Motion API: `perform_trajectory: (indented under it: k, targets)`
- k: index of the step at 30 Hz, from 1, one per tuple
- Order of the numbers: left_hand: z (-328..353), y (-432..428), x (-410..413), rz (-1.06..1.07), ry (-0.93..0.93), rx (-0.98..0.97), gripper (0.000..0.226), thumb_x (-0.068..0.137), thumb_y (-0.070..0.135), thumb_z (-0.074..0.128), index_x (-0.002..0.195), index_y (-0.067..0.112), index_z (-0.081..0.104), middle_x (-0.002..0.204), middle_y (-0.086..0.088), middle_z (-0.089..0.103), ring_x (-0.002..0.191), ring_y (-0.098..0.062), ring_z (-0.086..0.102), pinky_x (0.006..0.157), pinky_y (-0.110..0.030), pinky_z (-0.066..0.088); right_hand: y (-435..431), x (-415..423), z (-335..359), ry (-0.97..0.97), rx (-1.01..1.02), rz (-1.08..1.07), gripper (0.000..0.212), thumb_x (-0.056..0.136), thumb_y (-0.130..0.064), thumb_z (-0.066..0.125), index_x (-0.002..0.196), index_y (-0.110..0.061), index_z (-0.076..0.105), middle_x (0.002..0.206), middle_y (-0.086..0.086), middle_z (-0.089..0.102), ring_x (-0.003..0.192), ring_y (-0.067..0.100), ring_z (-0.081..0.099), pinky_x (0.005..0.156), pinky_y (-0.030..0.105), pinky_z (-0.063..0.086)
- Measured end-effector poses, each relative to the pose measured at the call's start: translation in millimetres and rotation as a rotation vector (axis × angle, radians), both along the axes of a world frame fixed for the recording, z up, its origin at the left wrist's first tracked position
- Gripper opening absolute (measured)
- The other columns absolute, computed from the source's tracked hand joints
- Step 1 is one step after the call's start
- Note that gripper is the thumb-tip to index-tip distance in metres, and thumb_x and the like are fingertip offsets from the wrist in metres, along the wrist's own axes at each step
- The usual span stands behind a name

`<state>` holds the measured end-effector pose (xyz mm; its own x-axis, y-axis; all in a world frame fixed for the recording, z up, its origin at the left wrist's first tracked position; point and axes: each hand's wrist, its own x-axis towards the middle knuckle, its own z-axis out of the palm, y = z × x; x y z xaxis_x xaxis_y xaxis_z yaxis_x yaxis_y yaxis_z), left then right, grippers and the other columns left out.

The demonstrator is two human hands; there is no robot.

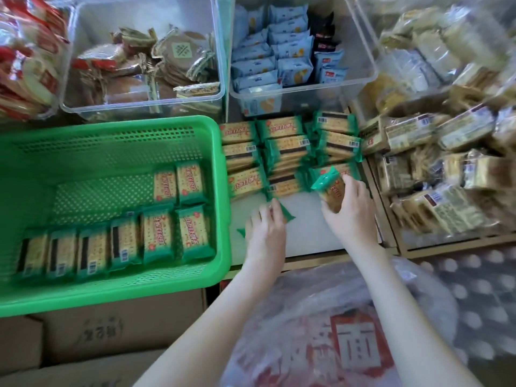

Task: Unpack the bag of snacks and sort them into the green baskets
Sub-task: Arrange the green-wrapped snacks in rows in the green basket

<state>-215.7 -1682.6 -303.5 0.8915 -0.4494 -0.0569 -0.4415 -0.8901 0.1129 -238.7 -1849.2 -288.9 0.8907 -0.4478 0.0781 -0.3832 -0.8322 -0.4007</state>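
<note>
Crinkly plastic bag (321, 317) sits nearest; right hand (347, 208) grip closed on a cracker pack (328, 188); left hand (265, 224) pressed flat on another pack (287, 215), grip unclear; green basket (111, 291) partly filled w/ packs.

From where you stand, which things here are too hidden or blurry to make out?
Head view only:
- Packet under the left hand: covered, only green wrapper ends show.
- Packet in the right hand: its fingers hide the lower half.
- Pale packets at right: motion blur makes labels unreadable.
- Red packets: cut off by the left edge.
- Green basket: left part out of frame.
- Plastic bag: contents blurred, bottom cut off.
</note>
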Motion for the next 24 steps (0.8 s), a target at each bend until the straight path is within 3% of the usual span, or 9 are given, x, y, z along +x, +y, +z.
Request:
perform_trajectory:
  k: [5,8,11,16,24]
  targets:
    - [57.5,18.7,4.1,0.037,-0.028,-0.362,0.072,0.054,0.002,0.082,0.122,-0.004,0.061,0.095,-0.020,0.062,0.072,-0.036,0.061,0.059,-0.036,0.052,38.3,4.8,51.2,-0.187,0.223,-0.061,0.069,0.085,-0.025,0.071,0.141,-0.006,0.034,0.133,0.016,0.045,0.117,0.027,0.049,0.084,0.018,0.036]
    - [90.7,62.3,20.0,0.137,-0.049,-0.525,0.070,0.067,0.009,0.079,0.131,-0.003,0.053,0.106,-0.021,0.059,0.088,-0.038,0.059,0.074,-0.039,0.052,83.8,21.7,81.8,-0.312,0.321,-0.015,0.072,0.083,-0.024,0.073,0.141,-0.006,0.033,0.134,0.015,0.047,0.117,0.023,0.048,0.086,0.009,0.031]
    - [109.8,120.4,43.8,0.284,0.010,-0.584,0.067,0.083,0.016,0.070,0.142,0.001,0.041,0.119,-0.018,0.050,0.106,-0.034,0.050,0.091,-0.038,0.042,143.4,49.5,92.4,-0.283,0.428,0.045,0.070,0.083,-0.027,0.073,0.139,-0.010,0.034,0.127,0.011,0.053,0.109,0.022,0.052,0.084,0.013,0.034]
    - [82.6,218.4,99.2,0.522,0.067,-0.476,0.071,0.091,0.024,0.065,0.148,0.004,0.027,0.127,-0.021,0.044,0.114,-0.036,0.045,0.096,-0.037,0.037,242.1,108.7,70.7,0.003,0.523,0.153,0.069,0.088,-0.038,0.065,0.140,-0.019,0.024,0.128,0.007,0.049,0.103,0.022,0.053,0.080,0.026,0.040]
    - [18.6,258.7,154.8,0.636,0.367,-0.419,0.067,0.096,0.035,0.058,0.151,0.017,0.023,0.143,-0.025,0.031,0.125,-0.041,0.042,0.097,-0.043,0.042,301.9,164.0,-2.1,0.385,0.113,0.225,0.072,0.096,-0.038,0.052,0.150,-0.014,0.011,0.140,0.021,0.036,0.116,0.037,0.051,0.086,0.043,0.049]
